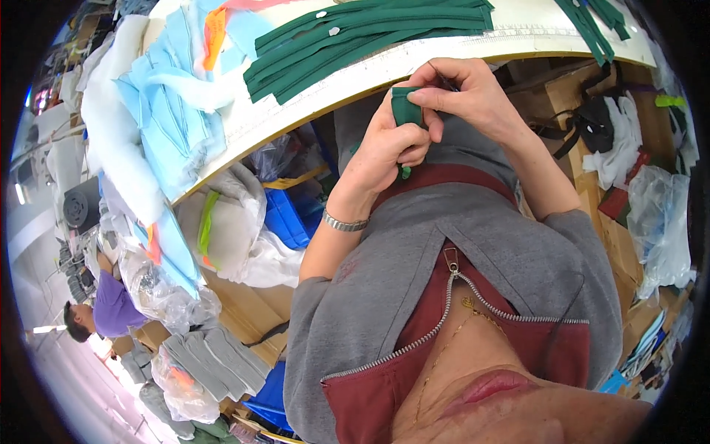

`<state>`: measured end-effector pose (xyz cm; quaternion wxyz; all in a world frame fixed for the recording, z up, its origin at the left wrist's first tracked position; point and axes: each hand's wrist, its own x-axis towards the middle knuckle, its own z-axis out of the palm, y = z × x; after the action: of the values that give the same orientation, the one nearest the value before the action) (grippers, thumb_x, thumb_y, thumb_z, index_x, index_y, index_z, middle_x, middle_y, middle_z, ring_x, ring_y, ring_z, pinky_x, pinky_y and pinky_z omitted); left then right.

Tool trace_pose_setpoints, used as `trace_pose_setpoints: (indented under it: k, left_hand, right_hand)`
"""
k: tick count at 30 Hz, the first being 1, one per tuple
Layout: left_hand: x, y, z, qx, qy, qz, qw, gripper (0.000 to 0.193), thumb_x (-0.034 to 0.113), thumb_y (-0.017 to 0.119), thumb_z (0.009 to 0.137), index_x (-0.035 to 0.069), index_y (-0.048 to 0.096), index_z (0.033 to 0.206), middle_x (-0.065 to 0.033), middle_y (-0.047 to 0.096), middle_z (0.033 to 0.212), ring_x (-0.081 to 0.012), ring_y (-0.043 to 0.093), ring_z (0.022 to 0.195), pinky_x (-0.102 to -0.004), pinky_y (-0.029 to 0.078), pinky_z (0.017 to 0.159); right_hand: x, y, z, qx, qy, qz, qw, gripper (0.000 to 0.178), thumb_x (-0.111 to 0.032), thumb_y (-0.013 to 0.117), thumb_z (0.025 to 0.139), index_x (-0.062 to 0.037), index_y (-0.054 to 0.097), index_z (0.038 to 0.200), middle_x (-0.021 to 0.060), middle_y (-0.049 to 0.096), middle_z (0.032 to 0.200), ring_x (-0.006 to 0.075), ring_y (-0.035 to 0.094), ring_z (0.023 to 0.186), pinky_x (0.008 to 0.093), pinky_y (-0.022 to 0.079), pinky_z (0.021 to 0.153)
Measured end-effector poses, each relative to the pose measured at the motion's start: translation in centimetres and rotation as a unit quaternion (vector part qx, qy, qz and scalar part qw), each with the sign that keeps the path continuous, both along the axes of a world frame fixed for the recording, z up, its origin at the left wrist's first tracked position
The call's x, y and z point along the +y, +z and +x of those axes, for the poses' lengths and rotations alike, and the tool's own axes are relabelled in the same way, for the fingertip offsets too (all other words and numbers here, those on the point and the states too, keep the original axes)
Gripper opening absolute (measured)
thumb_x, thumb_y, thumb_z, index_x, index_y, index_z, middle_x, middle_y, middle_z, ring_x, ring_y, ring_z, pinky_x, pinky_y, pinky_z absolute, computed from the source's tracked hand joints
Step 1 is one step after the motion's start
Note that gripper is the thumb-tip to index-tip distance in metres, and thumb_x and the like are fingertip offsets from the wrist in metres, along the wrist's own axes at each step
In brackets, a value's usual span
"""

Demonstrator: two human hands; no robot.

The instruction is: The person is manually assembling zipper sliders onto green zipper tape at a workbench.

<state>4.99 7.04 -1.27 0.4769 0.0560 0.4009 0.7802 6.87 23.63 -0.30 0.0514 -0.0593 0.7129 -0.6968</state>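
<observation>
A folded green fabric strip [407,108] is held up between my two hands, just off the near edge of the table. My left hand [388,148] is closed around its lower part, and a bit of green shows below the fist. The thumb and fingers of my right hand [466,96] pinch the strip's upper edge. A thin dark line, perhaps thread, shows by the right fingertips; I cannot make out what it is. On the table in front of my hands lie several long green fabric strips [355,35], with small white bits on them.
The white table [251,126] has a ruler scale along its edge. Light blue fabric [170,111] and white wadding [111,96] lie at its left. More green strips [588,33] hang at the right. Below are a blue bin [287,218] and plastic bags [658,222]. A person in purple [115,303] is farther left.
</observation>
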Motion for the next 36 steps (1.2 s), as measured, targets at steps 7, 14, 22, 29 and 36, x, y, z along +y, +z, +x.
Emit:
trace_pose_setpoints:
  k: [7, 14, 22, 29, 36]
  left_hand:
    - [0.5, -1.1, 0.8, 0.116, 0.131, -0.052, 0.983, 0.020, 0.012, 0.056, 0.085, 0.002, 0.049, 0.100, -0.0038, 0.056, 0.078, -0.0062, 0.049, 0.060, -0.0200, 0.040, 0.054]
    - [0.9, -0.2, 0.7, 0.293, 0.303, -0.136, 0.897, 0.012, 0.006, 0.066, 0.078, 0.001, 0.057, 0.084, 0.0025, 0.054, 0.074, -0.0021, 0.047, 0.065, -0.0158, 0.038, 0.058]
    - [0.8, -0.4, 0.5, 0.234, 0.281, -0.134, 0.921, 0.012, 0.006, 0.067, 0.078, -0.001, 0.058, 0.082, 0.0013, 0.054, 0.073, -0.0029, 0.047, 0.065, -0.0157, 0.038, 0.058]
    - [0.2, -0.5, -0.3, 0.335, 0.266, -0.147, 0.892, 0.012, 0.008, 0.060, 0.082, 0.001, 0.057, 0.092, -0.0026, 0.060, 0.082, -0.0076, 0.051, 0.070, -0.0196, 0.042, 0.062]
    - [-0.1, -0.2, -0.3, 0.290, 0.232, -0.120, 0.921, 0.013, 0.005, 0.060, 0.083, 0.000, 0.054, 0.093, -0.0022, 0.057, 0.082, -0.0053, 0.052, 0.073, -0.0176, 0.043, 0.066]
  right_hand:
    - [0.6, -0.8, 0.6, -0.066, -0.033, -0.073, 0.995, 0.014, -0.016, 0.062, 0.080, -0.0036, 0.060, 0.086, -0.0045, 0.053, 0.066, -0.0001, 0.041, 0.055, 0.0155, 0.030, 0.048]
    - [-0.8, -0.6, 2.1, 0.006, -0.128, -0.078, 0.989, 0.023, -0.014, 0.064, 0.080, -0.0009, 0.056, 0.097, 0.0020, 0.058, 0.088, 0.0061, 0.052, 0.081, 0.0188, 0.042, 0.069]
    - [-1.7, -1.4, 2.9, 0.143, -0.174, 0.140, 0.964, 0.032, -0.017, 0.071, 0.073, -0.0068, 0.060, 0.101, 0.0011, 0.062, 0.087, 0.0061, 0.055, 0.073, 0.0203, 0.042, 0.056]
    - [-0.4, -1.7, 3.1, 0.002, -0.107, -0.014, 0.994, 0.017, -0.013, 0.059, 0.082, 0.0002, 0.060, 0.092, -0.0007, 0.057, 0.074, 0.0057, 0.053, 0.065, 0.0194, 0.040, 0.058]
    - [-0.1, -1.6, 3.4, -0.061, -0.070, -0.052, 0.994, 0.019, -0.017, 0.052, 0.087, 0.0000, 0.059, 0.086, 0.0004, 0.056, 0.065, 0.0045, 0.052, 0.060, 0.0192, 0.039, 0.057]
